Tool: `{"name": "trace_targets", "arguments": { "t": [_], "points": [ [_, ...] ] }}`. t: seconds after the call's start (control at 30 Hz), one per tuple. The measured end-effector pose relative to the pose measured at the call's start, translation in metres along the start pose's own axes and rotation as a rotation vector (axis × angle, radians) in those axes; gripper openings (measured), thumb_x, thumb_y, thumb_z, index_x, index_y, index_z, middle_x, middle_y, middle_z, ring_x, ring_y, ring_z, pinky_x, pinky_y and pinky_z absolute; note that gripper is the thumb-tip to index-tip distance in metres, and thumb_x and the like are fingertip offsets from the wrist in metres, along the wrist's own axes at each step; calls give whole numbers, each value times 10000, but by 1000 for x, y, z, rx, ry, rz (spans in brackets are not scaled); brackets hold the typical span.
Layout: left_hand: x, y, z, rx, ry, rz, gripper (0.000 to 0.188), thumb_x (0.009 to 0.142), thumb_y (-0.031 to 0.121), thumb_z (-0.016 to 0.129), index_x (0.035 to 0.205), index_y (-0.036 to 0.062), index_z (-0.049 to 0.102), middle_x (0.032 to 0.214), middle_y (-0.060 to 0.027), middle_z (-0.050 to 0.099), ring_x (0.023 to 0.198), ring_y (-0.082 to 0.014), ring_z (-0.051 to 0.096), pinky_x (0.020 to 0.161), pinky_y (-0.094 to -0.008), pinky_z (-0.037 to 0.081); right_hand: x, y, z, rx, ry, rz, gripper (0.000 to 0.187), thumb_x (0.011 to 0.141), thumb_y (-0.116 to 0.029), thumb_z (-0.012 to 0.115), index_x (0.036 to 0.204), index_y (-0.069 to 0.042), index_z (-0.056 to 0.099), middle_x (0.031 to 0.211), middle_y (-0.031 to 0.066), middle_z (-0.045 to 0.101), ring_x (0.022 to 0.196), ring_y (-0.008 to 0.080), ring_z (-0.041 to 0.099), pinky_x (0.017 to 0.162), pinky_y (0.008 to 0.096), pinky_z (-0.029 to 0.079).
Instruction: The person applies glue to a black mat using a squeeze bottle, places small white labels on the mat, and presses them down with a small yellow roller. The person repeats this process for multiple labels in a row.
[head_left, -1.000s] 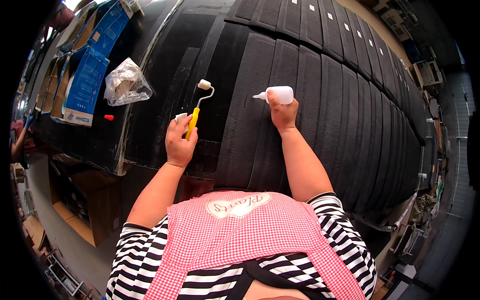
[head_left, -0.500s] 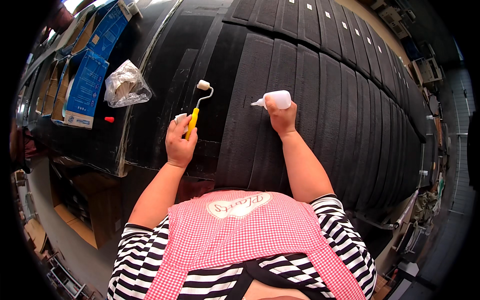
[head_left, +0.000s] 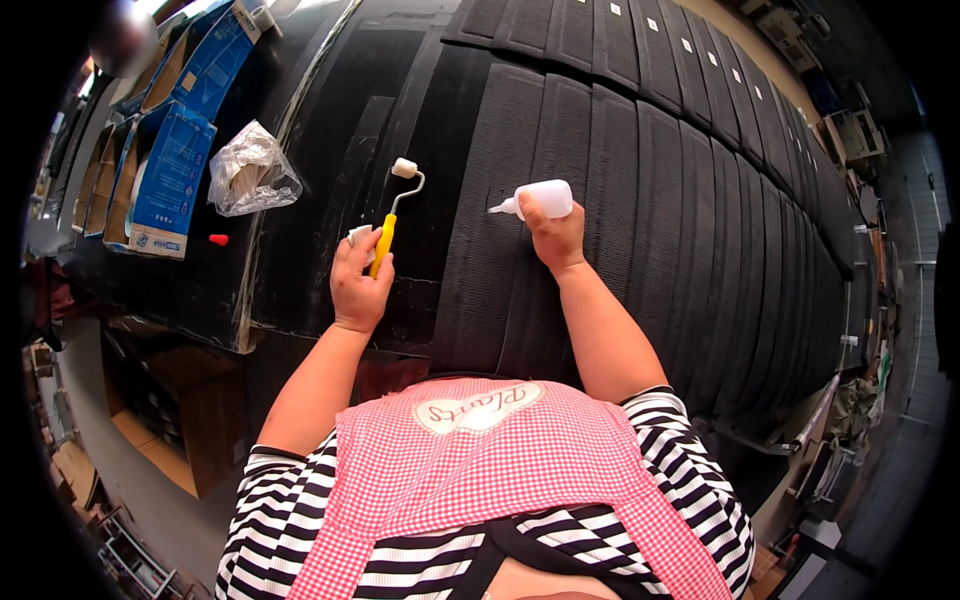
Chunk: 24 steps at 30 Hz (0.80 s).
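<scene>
My left hand is closed round the yellow handle of a small paint roller, whose white roller head points away from me. A piece of white cloth or paper is tucked in the same hand. In my right hand lies a white translucent squeeze bottle, tilted on its side with its thin nozzle pointing left. The nozzle tip is over the nearest ribbed black panel, close to a small dark mark; whether it touches cannot be told. More black panels overlap to the right.
On the left of the black table lie a crumpled clear plastic bag with something pale inside and a small red cap. Blue cardboard boxes stand beyond them. Another row of black panels lies at the back.
My right hand has shifted slightly left with the squeeze bottle, its nozzle moving left over the panel. The left hand and roller have hardly moved. A blurred dark round shape appears at the top left.
</scene>
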<state>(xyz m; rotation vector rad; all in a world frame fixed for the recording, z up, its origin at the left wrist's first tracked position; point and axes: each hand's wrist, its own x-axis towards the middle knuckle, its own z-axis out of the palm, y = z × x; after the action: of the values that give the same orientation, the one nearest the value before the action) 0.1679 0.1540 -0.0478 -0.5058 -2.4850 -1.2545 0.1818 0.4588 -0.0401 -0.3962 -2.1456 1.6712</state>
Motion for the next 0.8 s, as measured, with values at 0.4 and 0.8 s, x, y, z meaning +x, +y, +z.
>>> {"name": "trace_targets", "arguments": {
  "t": [0.4, 0.8],
  "points": [
    [-1, -1, 0, -4, -1, -5, 396, 785, 52, 736, 1178, 61, 688, 1060, -153, 626, 929, -323, 636, 827, -381, 530, -5, -9, -6, 9, 12, -9, 253, 877, -249, 749, 889, 3, 723, 816, 57, 727, 731, 136, 685, 650, 286, 535],
    [1, 3, -1, -4, -13, -15, 389, 789, 49, 729, 1176, 53, 685, 1077, -159, 636, 950, -328, 644, 843, -385, 533, 21, 3, 13, -131, 149, -42, 337, 855, -371, 751, 883, -36, 731, 816, 94, 741, 780, 231, 732, 724, 351, 563]
  ]
}}
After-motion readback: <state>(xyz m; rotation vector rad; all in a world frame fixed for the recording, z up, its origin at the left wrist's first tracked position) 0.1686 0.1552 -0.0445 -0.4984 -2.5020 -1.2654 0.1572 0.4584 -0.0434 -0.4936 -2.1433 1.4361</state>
